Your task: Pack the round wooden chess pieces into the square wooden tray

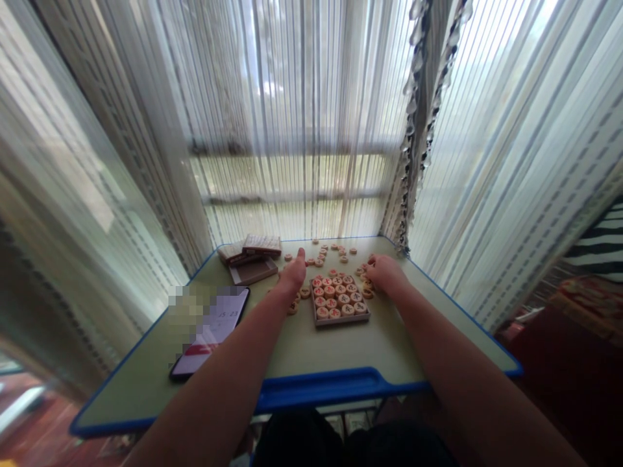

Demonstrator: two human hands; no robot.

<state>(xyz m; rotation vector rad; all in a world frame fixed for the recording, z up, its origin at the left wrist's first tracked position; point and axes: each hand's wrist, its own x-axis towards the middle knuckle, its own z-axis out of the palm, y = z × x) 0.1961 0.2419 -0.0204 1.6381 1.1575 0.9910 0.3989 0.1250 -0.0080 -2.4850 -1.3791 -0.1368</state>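
Note:
A shallow box [341, 319] in the middle of the table holds several rows of round wooden Chinese chess pieces [344, 299] with red or dark characters. My left hand [293, 275] is just beyond its left corner, among loose pieces. One digit points away from me; the other fingers are mostly hidden. To the box's right, my right hand [386, 273] is low over a cluster of loose pieces [363, 269], its fingers bent together at the cluster's edge. Whatever lies between those fingertips is too small to make out. More loose pieces [343, 259] are scattered behind the box.
At the back left lie an open tray [253, 271] and a stacked box [261, 244]. A phone [219, 327] with a lit screen rests beside my left forearm. The table has a raised blue edge [321, 386]; sheer curtains [302, 117] hang behind it.

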